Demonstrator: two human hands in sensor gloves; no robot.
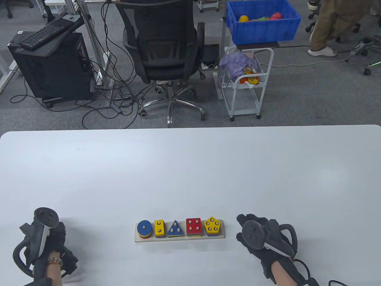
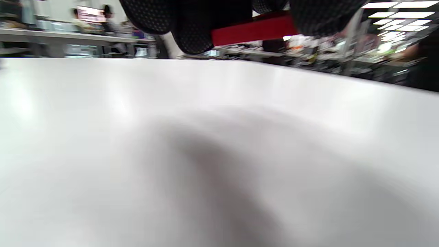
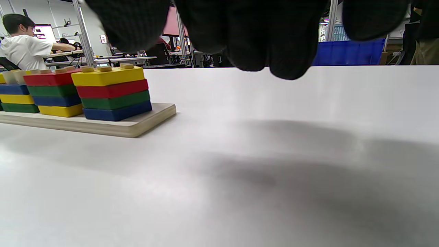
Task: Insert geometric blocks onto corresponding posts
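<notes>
A wooden post board [image 1: 222, 236] lies near the table's front edge. It carries five full stacks: a round one with a blue top [image 1: 144, 228], a yellow-topped rectangle [image 1: 159, 228], a blue-topped triangle [image 1: 175, 228], a red-topped square [image 1: 193, 226] and a yellow-topped pentagon [image 1: 212, 225]. Post tips show through the top blocks. My right hand [image 1: 242, 226] rests just right of the board, holding nothing. Its fingers [image 3: 253, 34] hang above the bare table, with the pentagon stack [image 3: 113, 92] to their left. My left hand [image 1: 58, 236] is far left of the board and holds no block. Its fingers [image 2: 192, 24] hang over bare table.
The white table [image 1: 190, 166] stretches far beyond the board. Past its far edge stand an office chair [image 1: 165, 44], a white cart [image 1: 244, 83] under a blue bin [image 1: 262, 21], and a computer tower [image 1: 50, 65].
</notes>
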